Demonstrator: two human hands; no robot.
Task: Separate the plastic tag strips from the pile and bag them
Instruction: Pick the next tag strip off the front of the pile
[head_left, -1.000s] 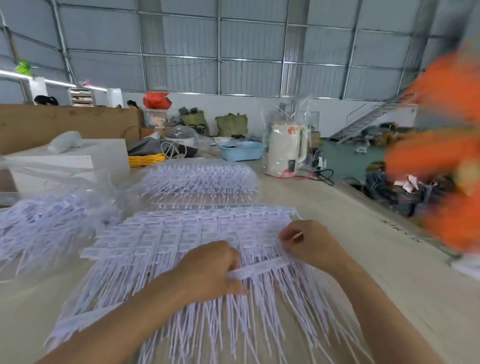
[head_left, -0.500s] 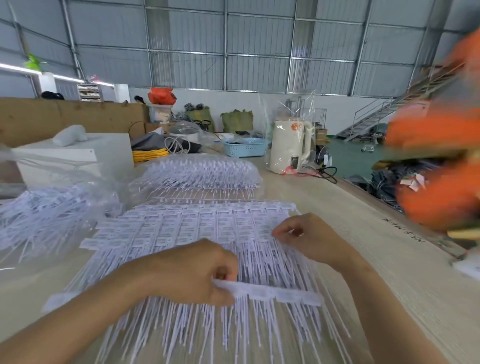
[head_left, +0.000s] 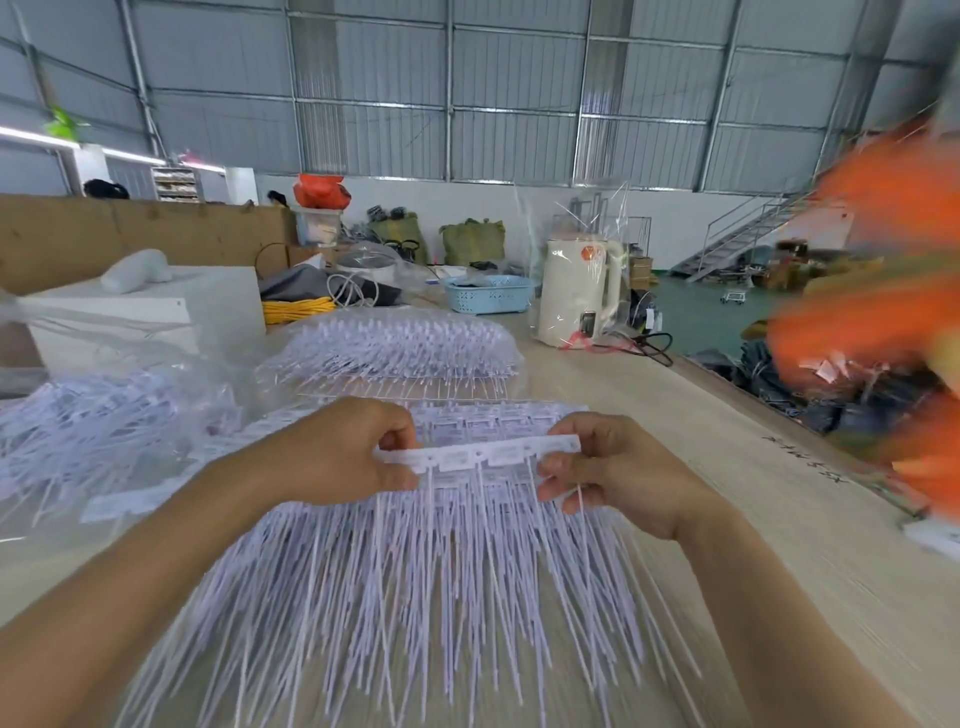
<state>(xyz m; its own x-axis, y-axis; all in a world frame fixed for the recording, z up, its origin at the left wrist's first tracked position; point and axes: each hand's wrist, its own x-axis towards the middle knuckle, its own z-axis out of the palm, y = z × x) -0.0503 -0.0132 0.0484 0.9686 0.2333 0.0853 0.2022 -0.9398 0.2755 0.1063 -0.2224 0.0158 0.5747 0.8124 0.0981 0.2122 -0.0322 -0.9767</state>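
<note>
Both hands hold 1 white plastic tag strip with thin hanging tails (head_left: 480, 457) lifted just above the flat pile of white plastic tag strips (head_left: 415, 597) on the pale wooden table (head_left: 779, 545). The left hand (head_left: 348, 452) pinches its left end; the right hand (head_left: 608, 467) grips its right end. Farther back, 2 clear plastic bags of tag strips, one at centre (head_left: 395, 348) and one at left (head_left: 104, 415), suggest some bagging is done. Judging by the thick pile, most strips are left, and this 1 is not yet bagged.
</note>
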